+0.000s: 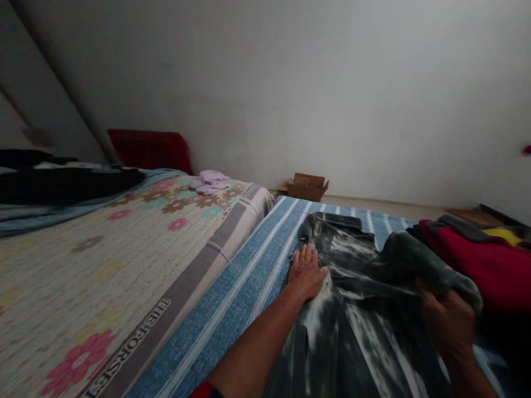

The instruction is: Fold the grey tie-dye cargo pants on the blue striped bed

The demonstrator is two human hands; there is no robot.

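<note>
A dark grey shirt [357, 309] with pale washed-out streaks lay spread on a blue striped sheet [244, 287], its collar pointing toward the far wall. The left hand [306, 272] rested flat on the shirt near its left edge, fingers stretched out and released, pressing the cloth down just below the collar. The right hand [446, 323] was clenched around a bunched fold of the same shirt, seemingly a sleeve, lifted above the rest of the cloth on the right side. Just beyond that hand sat a pile of clothes [489, 260], red on top with grey and a bit of yellow behind it. To the left of the striped sheet lay a flowered quilt [103, 260] with a grey printed border, and on its far end a small lilac cloth [211, 181]. Dark clothing [62, 182] lay at the far left, a red cushion [151, 149] leaned on the wall, and an open cardboard box [307, 187] stood on the floor by the wall.
</note>
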